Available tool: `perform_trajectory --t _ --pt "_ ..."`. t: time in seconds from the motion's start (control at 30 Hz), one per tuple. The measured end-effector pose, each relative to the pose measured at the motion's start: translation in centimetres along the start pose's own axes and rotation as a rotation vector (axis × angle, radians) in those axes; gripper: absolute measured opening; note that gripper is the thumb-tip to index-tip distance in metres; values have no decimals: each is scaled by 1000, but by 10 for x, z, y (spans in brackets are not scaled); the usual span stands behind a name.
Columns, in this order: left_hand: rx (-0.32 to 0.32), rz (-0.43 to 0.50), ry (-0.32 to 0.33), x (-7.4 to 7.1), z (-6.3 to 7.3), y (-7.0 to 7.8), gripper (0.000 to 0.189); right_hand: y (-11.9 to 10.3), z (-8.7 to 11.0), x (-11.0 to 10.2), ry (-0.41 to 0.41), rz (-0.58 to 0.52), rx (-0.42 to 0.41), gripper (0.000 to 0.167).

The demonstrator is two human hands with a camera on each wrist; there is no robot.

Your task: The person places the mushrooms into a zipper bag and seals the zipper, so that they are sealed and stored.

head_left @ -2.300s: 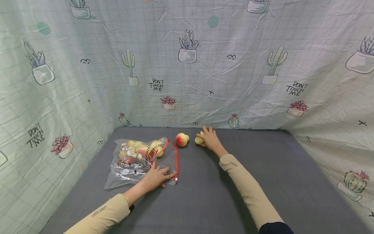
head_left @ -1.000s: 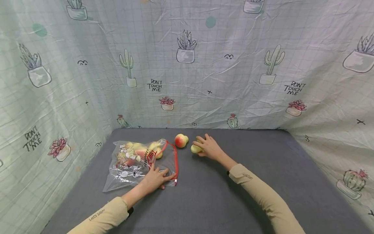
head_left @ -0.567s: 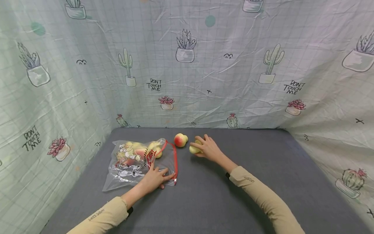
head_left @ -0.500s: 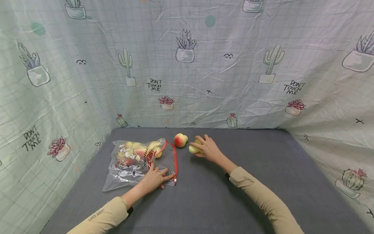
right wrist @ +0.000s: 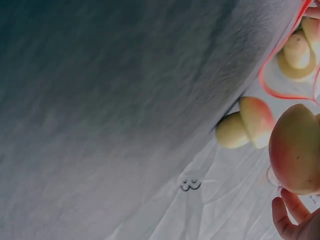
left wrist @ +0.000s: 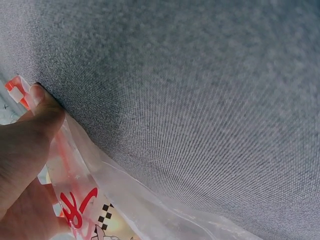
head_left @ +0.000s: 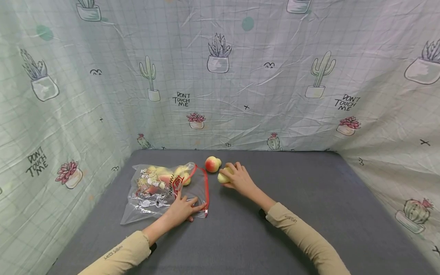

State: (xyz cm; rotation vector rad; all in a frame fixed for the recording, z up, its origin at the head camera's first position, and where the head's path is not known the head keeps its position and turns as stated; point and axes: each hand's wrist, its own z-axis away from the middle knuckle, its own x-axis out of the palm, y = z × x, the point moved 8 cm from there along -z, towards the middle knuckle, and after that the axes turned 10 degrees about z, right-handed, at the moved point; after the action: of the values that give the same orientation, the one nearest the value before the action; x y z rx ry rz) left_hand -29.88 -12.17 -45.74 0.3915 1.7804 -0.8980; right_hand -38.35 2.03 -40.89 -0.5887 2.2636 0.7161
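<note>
My right hand [head_left: 242, 180] grips a mushroom-shaped toy [head_left: 223, 178], with fingers curled over it. In the right wrist view its smooth yellow cap with a red blush [right wrist: 292, 155] fills the right edge, fingertips just below. Another mushroom-shaped toy [head_left: 212, 164], red and yellow, lies on the table just beyond it. At the left, a clear plastic zip bag [head_left: 132, 215] with printed cartoons and a red zip [head_left: 207, 183] lies flat with several such toys inside. My left hand [head_left: 180, 211] pinches the bag's near mouth corner, thumb at the edge by the white slider in the left wrist view.
A dark grey cloth covers the table [head_left: 309, 198]. A pale curtain [head_left: 261, 88] printed with cacti encloses the back and both sides, meeting the table's far edge just behind the loose toy.
My right hand has brought the gripped toy nearer and to the left, toward the bag's mouth. The left hand keeps its place on the bag, and the other loose toy stays put.
</note>
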Motion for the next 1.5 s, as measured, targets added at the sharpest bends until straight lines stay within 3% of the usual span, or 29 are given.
perform_trajectory --t 0.17,0.6,0.73,0.97,1.23,1.37,1.4,1.5 --pt "7 4 22 -1 0 1 61 -4 -2 -6 51 4 40 50" --pt "-21 31 -24 1 1 -2 62 -17 -8 -15 125 -59 85 54" --pt "-22 30 -22 2 1 -2 63 -19 -11 -15 95 -89 121 49" --pt "-23 28 -35 1 1 -1 61 -22 -16 -12 -3 -136 253 47" --pt "-1 -25 14 -3 0 1 61 -31 -20 -7 -55 -217 331 39" --pt "19 -39 73 0 2 1 63 -34 -21 -3 -76 -236 341 37" --pt "28 -45 101 6 2 -1 65 -35 -22 -2 -79 -242 345 36" --pt "25 -40 93 7 3 -1 66 -37 -23 0 -93 -253 359 36"
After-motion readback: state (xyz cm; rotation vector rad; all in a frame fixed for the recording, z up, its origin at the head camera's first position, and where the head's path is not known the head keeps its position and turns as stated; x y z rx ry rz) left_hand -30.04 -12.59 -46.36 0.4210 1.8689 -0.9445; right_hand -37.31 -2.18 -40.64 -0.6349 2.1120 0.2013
